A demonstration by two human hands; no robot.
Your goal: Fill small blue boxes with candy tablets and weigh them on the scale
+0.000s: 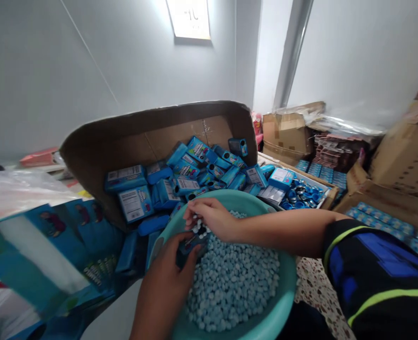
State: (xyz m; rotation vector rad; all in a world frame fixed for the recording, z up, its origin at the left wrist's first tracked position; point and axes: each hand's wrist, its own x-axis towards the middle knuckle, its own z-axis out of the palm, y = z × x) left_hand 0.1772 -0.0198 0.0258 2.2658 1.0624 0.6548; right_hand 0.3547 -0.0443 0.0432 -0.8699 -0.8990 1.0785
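A turquoise tub (288, 288) stands in front of me, holding a heap of small pale blue candies (233, 283). Over its left side my left hand (168, 269) is closed around a small dark blue box (191, 246), mostly covered by the fingers. Just above that box, my right hand (214, 219) is cupped with several candies in its curled fingers. The candies in that hand are right at the box's upper end; whether any are inside the box I cannot tell.
Behind the tub, a large tilted carton (123, 146) holds many blue candy boxes (134, 203). To the right is a tray of shiny blue caps (302, 194). Printed blue cardboard displays (70, 236) stand at left. More cartons (286, 134) line the right side.
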